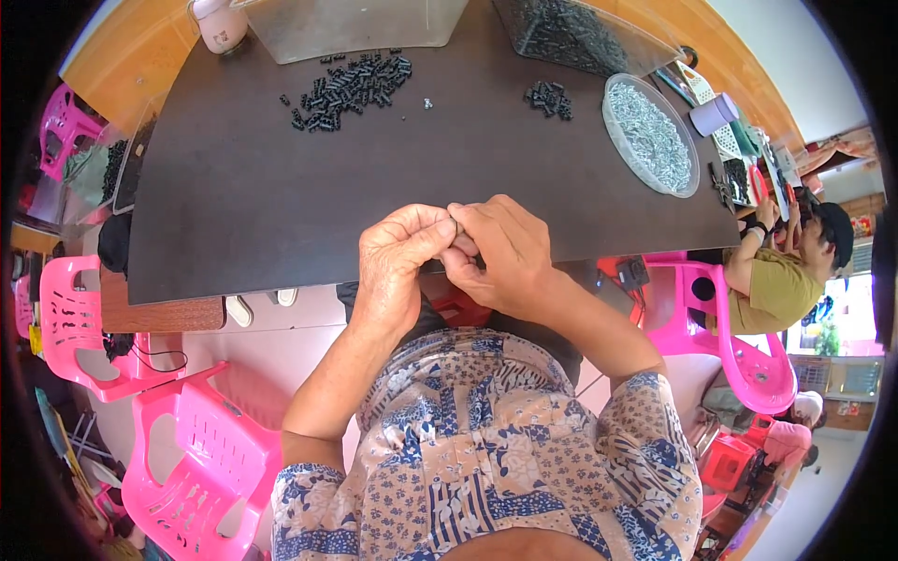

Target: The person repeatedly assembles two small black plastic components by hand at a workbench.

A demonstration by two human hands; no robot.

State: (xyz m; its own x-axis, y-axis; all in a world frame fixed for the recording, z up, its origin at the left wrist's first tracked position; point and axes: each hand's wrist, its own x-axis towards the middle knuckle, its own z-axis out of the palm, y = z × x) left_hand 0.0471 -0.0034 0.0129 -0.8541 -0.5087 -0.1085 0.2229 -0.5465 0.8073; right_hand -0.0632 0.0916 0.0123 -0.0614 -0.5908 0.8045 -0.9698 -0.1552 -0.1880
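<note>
Near the table's front edge, my left hand [400, 251] and my right hand [505, 252] meet, fingertips pressed together. Between the fingers shows a sliver of a small dark piece [456, 227]; the fingers cover most of it, so its kind is unclear. Farther back on the dark table [281, 196] lies a loose pile of small black cylindrical parts [355, 86]. A smaller heap of similar black parts [549, 99] sits to the right. Beside that heap, a round white tray [614, 142] holds many small silvery metal pieces [653, 133]. One tiny silvery piece [427, 104] lies alone near the big pile.
Two clear plastic bins stand at the back: a pale one [360, 42] and one with black parts [566, 35]. A pink cup [222, 28] and a lilac cup [714, 114] flank them. Pink chairs [201, 458] stand left. A co-worker [781, 280] sits at right.
</note>
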